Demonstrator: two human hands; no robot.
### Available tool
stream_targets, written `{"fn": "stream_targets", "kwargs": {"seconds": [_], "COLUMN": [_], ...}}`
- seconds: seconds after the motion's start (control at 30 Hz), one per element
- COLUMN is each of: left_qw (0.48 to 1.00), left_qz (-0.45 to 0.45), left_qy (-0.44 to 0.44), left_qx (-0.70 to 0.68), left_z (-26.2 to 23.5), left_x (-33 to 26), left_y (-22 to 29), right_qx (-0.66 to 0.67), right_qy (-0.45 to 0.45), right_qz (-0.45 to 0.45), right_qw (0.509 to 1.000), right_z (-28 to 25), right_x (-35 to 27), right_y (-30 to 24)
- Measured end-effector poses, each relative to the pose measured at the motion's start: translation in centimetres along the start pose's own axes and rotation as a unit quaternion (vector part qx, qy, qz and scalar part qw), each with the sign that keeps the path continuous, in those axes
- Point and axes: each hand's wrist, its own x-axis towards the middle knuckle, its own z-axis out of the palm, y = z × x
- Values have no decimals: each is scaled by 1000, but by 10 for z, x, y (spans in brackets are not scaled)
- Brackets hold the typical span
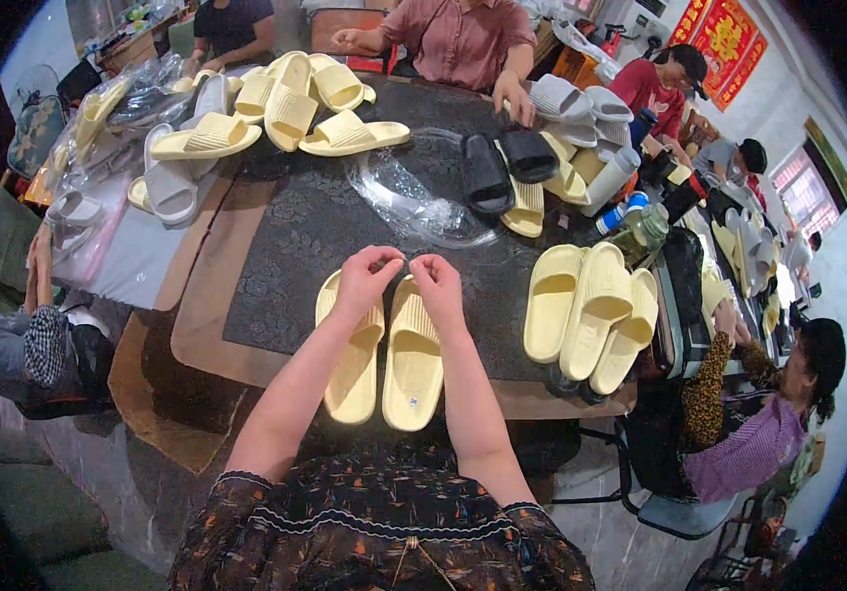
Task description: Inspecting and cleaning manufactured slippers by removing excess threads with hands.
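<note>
A pair of pale yellow slide sandals lies side by side at the near table edge, toes pointing away from me: the left slide (350,379) and the right slide (414,384), which has a small round sticker at its heel. My left hand (369,281) is over the left slide's toe end, fingers curled into a pinch. Close beside it, my right hand (436,291) covers the right slide's toe end, its fingertips also pinched. The fingertips almost meet between the toes. Whatever they hold, if anything, is too small to make out.
Three yellow slides (596,310) stand stacked to the right. Beyond my hands lies clear plastic wrap (414,202). Yellow slides (291,108) pile up at the far left; black slides (488,172) and grey slides (561,98) at the far right, near bottles (613,177). Several people sit around.
</note>
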Motion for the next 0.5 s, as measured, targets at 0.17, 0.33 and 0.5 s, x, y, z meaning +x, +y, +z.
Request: {"fn": "stream_targets", "kwargs": {"seconds": [0.17,0.33,0.5], "left_qw": [1000,998,999], "left_qz": [-12,-27,-33], "left_qy": [0,-16,-15], "left_qx": [-17,-45,-12], "left_z": [-1,-2,-3], "left_x": [4,5,4], "left_y": [-6,-9,-7], "right_qx": [6,7,-22], "right_qy": [-31,-22,-22], "right_qz": [0,11,-4], "right_qw": [999,1000,1000], "right_z": [1,2,2], "right_x": [0,-2,-2], "right_y": [-1,-8,-7]}}
